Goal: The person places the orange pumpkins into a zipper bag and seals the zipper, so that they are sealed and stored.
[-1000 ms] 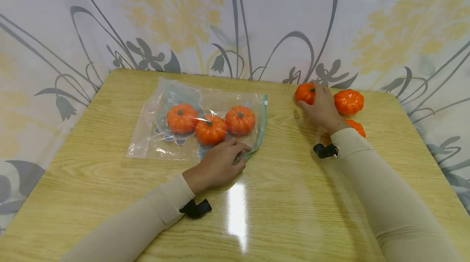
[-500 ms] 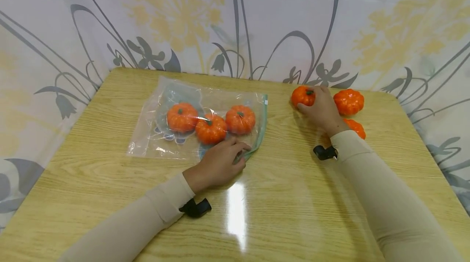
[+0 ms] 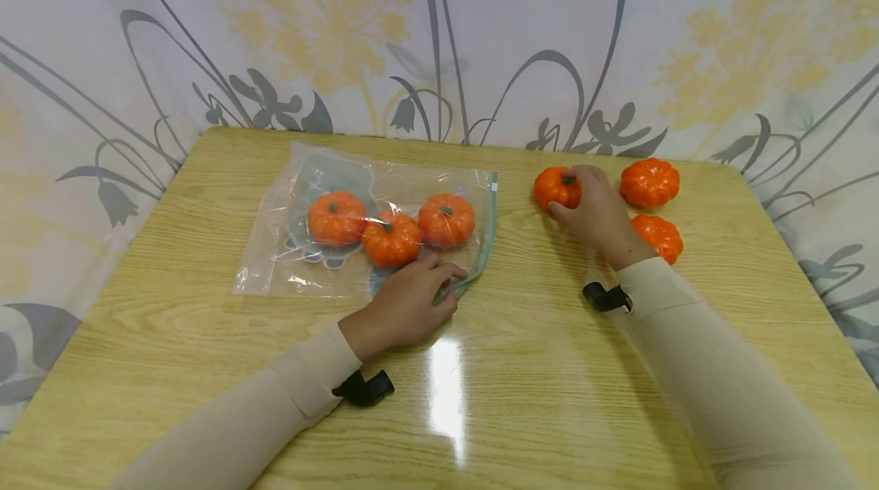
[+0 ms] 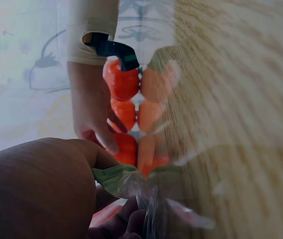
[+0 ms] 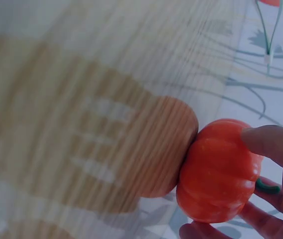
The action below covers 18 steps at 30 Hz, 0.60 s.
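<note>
A clear zip bag [image 3: 257,265] with a green closure lies flat at the left of the table, three orange toy pumpkins [image 3: 336,220] inside. My left hand [image 3: 405,303] pinches the near corner of its mouth; in the left wrist view the green zip strip [image 4: 114,179] passes between thumb and fingers. To the right of the bag, my right hand [image 3: 597,215] grips a small orange pumpkin [image 3: 555,189] with a green stem. The right wrist view has that pumpkin [image 5: 218,172] at the tabletop, its reflection beside it; a gap under it is hard to tell.
Two more orange pumpkins, a far one [image 3: 649,183] and a nearer one [image 3: 659,238] partly behind the right wrist, sit right of the right hand. The glossy wooden table [image 3: 536,383] ends at a flower-patterned cloth [image 3: 481,32] along the back.
My right hand has moved a little left with its pumpkin, away from the two other pumpkins. The left hand keeps its hold on the bag's corner.
</note>
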Motion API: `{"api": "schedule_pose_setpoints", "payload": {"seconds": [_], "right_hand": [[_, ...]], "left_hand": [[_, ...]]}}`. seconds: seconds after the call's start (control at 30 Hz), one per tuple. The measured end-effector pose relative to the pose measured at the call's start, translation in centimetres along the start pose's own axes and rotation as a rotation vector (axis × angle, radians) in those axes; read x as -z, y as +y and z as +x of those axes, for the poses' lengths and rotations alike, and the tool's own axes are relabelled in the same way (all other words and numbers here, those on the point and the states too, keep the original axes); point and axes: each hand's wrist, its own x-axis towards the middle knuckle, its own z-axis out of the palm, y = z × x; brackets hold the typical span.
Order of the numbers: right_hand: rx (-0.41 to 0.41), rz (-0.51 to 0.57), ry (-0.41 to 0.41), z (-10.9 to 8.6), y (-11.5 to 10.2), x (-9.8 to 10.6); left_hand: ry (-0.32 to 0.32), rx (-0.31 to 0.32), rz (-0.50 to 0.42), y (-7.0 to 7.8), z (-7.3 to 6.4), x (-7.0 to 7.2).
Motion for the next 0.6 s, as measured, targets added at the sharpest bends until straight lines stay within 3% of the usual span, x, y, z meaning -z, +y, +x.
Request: {"api": "schedule_pose_setpoints", "payload": {"seconds": [0.43, 0.6], "right_hand": [[0.009, 0.006, 0.054, -1.6, -0.6, -0.8], [0.025, 0.025, 0.024, -2.7, -1.3, -0.9]], "left_hand": [[0.005, -0.002, 0.000, 0.1, -0.1, 0.1], [-0.003, 0.005, 0.009, 0.1, -0.2, 0.1]]}}
